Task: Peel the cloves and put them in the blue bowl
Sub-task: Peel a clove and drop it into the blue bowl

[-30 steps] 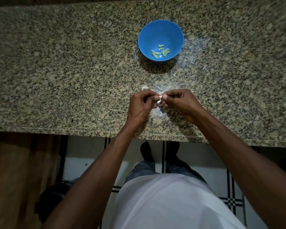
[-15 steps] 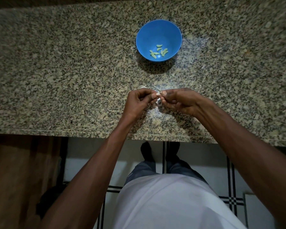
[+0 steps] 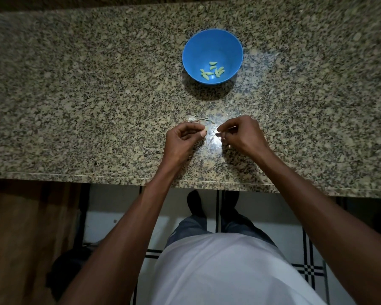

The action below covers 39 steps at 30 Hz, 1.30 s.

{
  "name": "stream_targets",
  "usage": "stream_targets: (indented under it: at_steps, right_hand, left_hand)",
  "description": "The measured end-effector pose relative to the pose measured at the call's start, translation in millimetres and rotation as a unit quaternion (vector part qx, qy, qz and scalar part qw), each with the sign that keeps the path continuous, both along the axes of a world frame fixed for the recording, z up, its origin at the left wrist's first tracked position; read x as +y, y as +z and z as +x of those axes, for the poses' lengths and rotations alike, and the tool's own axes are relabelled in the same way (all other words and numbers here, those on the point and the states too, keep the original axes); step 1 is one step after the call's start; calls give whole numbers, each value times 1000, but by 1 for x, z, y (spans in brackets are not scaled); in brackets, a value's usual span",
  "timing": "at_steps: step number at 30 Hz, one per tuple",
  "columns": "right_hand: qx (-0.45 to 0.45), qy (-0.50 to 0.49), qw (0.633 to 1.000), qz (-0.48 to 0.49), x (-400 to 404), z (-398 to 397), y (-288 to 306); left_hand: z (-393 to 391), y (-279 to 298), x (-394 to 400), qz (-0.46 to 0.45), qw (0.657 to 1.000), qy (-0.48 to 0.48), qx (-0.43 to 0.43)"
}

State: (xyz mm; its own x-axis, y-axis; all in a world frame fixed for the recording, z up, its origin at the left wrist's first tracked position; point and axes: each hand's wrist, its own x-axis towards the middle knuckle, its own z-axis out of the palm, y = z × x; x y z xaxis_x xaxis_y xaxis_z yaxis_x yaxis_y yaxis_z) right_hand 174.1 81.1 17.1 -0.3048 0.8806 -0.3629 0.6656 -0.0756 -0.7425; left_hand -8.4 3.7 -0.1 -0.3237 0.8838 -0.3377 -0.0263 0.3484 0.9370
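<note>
a: item, clove (image 3: 205, 130): pinched at the left hand (image 3: 183, 139) fingertips, well short of the blue bowl (image 3: 212, 56). handling?

b: likely light, small, firm, slippery once bare; hold by its ends. right hand (image 3: 242, 135) is pinched, perhaps on skin; cannot tell.

a: peeled cloves (image 3: 212, 70) inside the bowl. skins (image 3: 196, 120) between bowl and hands. writing?

b: none legible.

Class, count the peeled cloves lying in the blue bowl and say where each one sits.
About 7, all on the floor of the blue bowl: one clove farthest from the person, one just below it, three in a left cluster, two on the right. Overlaps may hide more.
</note>
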Motion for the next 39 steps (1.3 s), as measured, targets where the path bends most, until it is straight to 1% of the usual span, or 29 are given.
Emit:
stream_targets:
  at_steps: [4,5,6,7,9,11,14,17,21,23,25,28,30,33,36,39]
  right_hand:
    - [10,-18,999,50,-6,3,-1]
    - [22,-25,998,48,-6,3,0]
    - [52,-32,998,25,-6,3,1]
    - [98,-40,994,-24,-7,2,2]
    - [201,-59,966,-150,-8,0,5]
    - [244,-79,940,-223,-8,-2,7]
    - [253,-123,924,-259,-6,-4,9]
    - [240,-133,920,-280,-3,-7,13]
    - [220,-136,909,-326,4,-13,18]
    - [212,-145,902,-347,7,-17,20]
    - [202,-143,910,-334,8,-18,19]
    - [180,-112,944,-253,4,-20,12]
    - [174,-101,958,-205,0,-22,8]
    - [168,-104,967,-161,-5,-22,2]
    - [146,-96,978,-112,-7,-22,-5]
    - [142,-101,982,-70,-9,-21,-6]
  left_hand:
    - [0,0,-1,11,999,-10,33]
    - [1,1,-1,15,999,-13,41]
    - [2,2,-1,18,998,-17,52]
    - [3,3,0,20,997,-22,66]
    - [6,4,1,25,994,-34,105]
    - [9,5,2,36,985,-49,159]
    - [10,4,4,70,964,-74,245]
    - [9,4,7,107,933,-106,326]
    - [10,0,9,142,895,-130,401]
    - [10,-1,8,150,886,-125,421]
    - [10,0,9,145,888,-116,422]
    - [12,3,10,104,900,-106,409]
    - [13,4,11,69,914,-102,386]
    - [12,5,15,3,949,-81,303]
    - [9,9,19,-51,974,-61,213]
    - [5,13,21,-80,992,-45,83]
